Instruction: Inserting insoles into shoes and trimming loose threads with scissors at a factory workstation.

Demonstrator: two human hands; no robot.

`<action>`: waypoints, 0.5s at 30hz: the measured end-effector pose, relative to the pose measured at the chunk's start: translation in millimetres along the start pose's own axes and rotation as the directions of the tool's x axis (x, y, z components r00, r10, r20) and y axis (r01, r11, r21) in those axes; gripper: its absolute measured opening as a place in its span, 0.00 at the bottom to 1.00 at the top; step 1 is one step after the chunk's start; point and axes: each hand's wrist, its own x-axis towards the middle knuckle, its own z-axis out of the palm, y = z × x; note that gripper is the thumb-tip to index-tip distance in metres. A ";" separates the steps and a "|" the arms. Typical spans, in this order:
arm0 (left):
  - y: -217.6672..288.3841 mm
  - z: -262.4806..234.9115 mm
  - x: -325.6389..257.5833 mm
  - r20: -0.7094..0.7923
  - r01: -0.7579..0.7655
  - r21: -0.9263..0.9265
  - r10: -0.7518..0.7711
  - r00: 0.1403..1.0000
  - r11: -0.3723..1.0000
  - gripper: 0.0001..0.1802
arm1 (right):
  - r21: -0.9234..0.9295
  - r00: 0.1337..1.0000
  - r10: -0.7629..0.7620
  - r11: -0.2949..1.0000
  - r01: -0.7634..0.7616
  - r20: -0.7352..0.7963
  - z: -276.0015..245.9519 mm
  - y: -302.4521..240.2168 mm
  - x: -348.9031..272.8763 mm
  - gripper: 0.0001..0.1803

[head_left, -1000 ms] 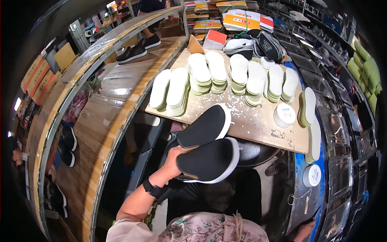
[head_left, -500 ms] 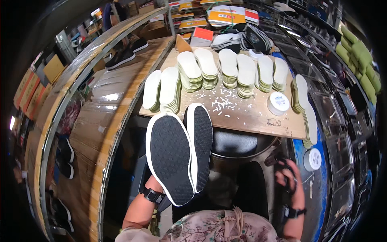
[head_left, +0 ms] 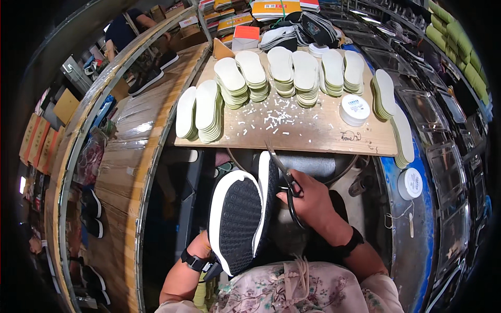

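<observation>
A pair of black-soled shoes with white edges is up in front of my body, soles facing me. The nearer shoe (head_left: 239, 216) covers part of the other shoe (head_left: 267, 193). My left hand (head_left: 201, 245) grips the pair from behind; its fingers are hidden by the soles. My right hand (head_left: 312, 201) is closed round the black handles of a pair of scissors (head_left: 279, 163). Their blades point away from me, beside the toe of the farther shoe. Whether they touch the shoe I cannot tell.
Beyond, a wooden board (head_left: 318, 140) carries stacks of pale insoles (head_left: 305, 70), white scraps (head_left: 279, 119) and a white round tub (head_left: 355, 110). A second tub (head_left: 409, 183) stands on the blue-edged surface at right. At left, a rack (head_left: 117, 182) holds shoes; a person (head_left: 122, 34) is behind it.
My right hand has come in from the right with the scissors, up to the shoes. The shoes have tilted and shifted slightly right. A person has come into view behind the rack.
</observation>
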 end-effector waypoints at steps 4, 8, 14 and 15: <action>1.5 6.6 11.3 -0.033 0.002 0.041 -0.001 0.999 0.999 0.25 | 0.154 0.985 0.132 0.977 -0.148 0.107 1.7 11.9 0.0 0.29; 5.2 8.4 33.1 -0.114 -0.005 0.100 0.017 0.993 0.995 0.24 | 0.172 0.993 0.041 0.983 -0.059 0.107 -18.9 -12.6 -15.8 0.34; -4.1 9.2 17.3 -0.152 0.005 0.179 0.023 0.988 0.984 0.22 | -0.037 0.997 -0.077 0.996 0.077 0.019 -22.7 -15.6 -15.5 0.34; -4.7 10.8 15.7 -0.164 0.008 0.193 0.024 0.986 0.981 0.21 | -0.042 0.998 -0.060 0.997 0.060 0.007 -19.4 -12.5 -15.0 0.33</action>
